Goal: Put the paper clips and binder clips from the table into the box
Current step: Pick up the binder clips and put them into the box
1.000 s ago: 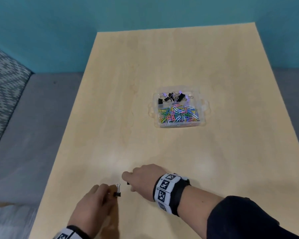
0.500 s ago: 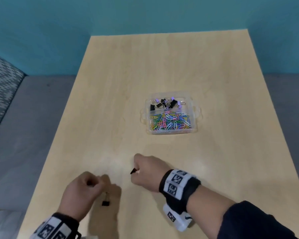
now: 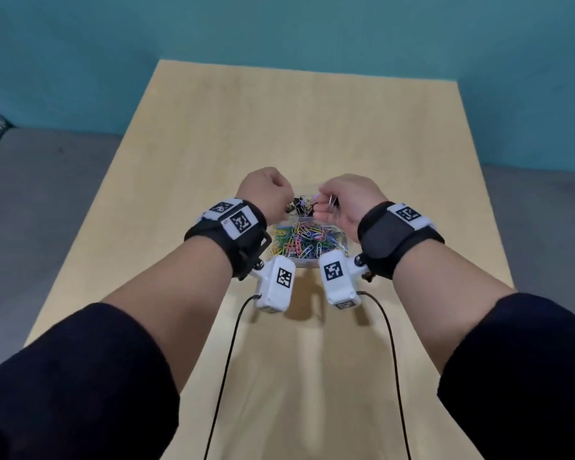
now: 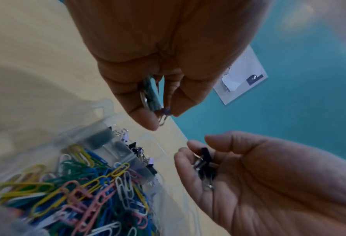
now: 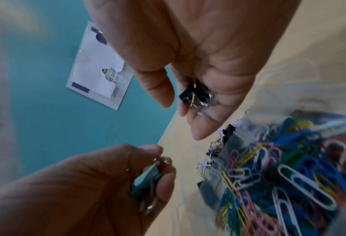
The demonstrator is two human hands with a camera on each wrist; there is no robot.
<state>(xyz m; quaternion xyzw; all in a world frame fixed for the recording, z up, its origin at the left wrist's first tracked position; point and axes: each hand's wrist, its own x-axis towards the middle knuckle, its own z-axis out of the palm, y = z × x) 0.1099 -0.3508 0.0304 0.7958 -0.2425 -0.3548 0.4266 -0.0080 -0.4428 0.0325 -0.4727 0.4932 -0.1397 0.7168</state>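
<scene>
Each forearm carries a dark navy sleeve [image 3: 80, 376] pushed up short of the wrist. Behind the left hand [image 3: 266, 194] and the right hand [image 3: 349, 200], a black strap [image 3: 384, 240] bears white blocks printed with square black-and-white markers. A white camera housing [image 3: 276, 282] hangs below each wrist, marker-tagged, trailing a thin black cable [image 3: 226, 360].

Paper clips [image 3: 307, 242]: yellow, blue, green, pink, white. Binder clips in box [image 3: 301, 207]: black, silver wire handles. Box [image 3: 342, 242]: clear. Table [image 3: 312, 127]: light wood. Wall [image 3: 279, 28]: teal. Wristbands [image 3: 384, 240]: black, with black-and-white square-code tags.
</scene>
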